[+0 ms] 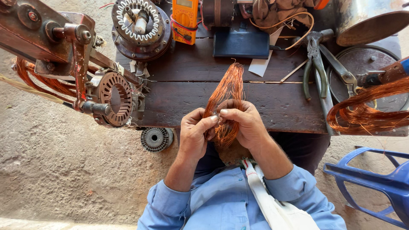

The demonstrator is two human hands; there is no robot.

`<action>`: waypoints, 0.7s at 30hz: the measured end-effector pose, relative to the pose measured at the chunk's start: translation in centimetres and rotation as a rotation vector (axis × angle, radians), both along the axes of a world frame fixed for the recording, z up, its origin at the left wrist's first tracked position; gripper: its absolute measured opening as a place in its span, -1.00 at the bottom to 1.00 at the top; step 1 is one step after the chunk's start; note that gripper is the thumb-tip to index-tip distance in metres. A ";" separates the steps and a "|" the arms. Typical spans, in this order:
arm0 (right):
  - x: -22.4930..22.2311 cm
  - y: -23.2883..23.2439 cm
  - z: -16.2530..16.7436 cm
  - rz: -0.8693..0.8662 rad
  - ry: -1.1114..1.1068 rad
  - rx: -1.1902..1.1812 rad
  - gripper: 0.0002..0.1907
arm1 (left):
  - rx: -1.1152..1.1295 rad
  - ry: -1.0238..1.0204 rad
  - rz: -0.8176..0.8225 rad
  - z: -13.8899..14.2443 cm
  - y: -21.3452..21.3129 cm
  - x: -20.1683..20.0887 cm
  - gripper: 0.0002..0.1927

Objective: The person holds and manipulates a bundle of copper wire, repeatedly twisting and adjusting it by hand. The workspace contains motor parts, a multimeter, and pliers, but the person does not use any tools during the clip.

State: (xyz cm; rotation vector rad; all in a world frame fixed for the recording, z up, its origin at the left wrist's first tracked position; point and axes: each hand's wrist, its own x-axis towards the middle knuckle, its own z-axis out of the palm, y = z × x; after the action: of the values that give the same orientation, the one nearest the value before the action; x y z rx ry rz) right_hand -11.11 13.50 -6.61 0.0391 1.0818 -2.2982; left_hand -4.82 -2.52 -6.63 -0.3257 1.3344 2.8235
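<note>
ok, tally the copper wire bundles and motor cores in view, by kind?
Copper wire bundles: 3, one in both hands, one at right on the bench, one under the winding machine at left
Motor cores: 2, one at left, one at top
Total: 5

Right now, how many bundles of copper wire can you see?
3: one copper wire bundle held by the left hand and right hand, one at the bench's right edge, one under the left winding machine. Others may be hidden.

one head view, straight down, close over the dark workbench [272,102]
</note>
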 end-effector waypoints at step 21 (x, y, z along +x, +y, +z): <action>0.1 0.4 -0.3 0.034 0.032 0.052 -0.83 | 0.024 -0.009 0.039 -0.4 -0.4 0.1 -0.92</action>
State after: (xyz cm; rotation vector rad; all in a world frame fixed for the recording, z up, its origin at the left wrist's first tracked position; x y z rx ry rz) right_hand -11.02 13.94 -6.93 0.0041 1.1493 -2.2476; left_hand -4.77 -2.93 -7.04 -0.3683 1.3050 2.8638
